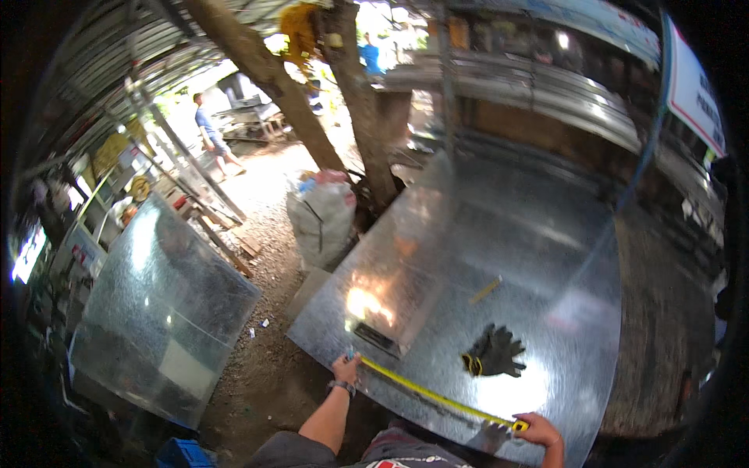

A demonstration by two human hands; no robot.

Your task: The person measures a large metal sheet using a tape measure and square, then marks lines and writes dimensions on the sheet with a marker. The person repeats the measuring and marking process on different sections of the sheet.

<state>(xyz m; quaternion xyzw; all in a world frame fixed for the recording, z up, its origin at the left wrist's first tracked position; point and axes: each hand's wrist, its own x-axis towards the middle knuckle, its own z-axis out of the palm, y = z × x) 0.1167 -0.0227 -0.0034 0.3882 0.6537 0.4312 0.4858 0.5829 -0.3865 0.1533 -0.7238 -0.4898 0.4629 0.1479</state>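
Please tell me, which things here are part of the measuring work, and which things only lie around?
In use:
left hand holding the tape's end at the sheet edge
right hand holding the tape case
yellow tape measure
large metal sheet

Lying about:
dark glove
small yellow stick
white sack
second metal sheet

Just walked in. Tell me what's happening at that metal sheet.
A person is stretching a yellow tape measure across the near edge of a large galvanised metal sheet. The left hand pins the tape's end at the sheet's left edge; the right hand holds the tape's case at the near right. A pair of dark work gloves and a small yellowish stick lie on the sheet. Another sheet sits to the left.
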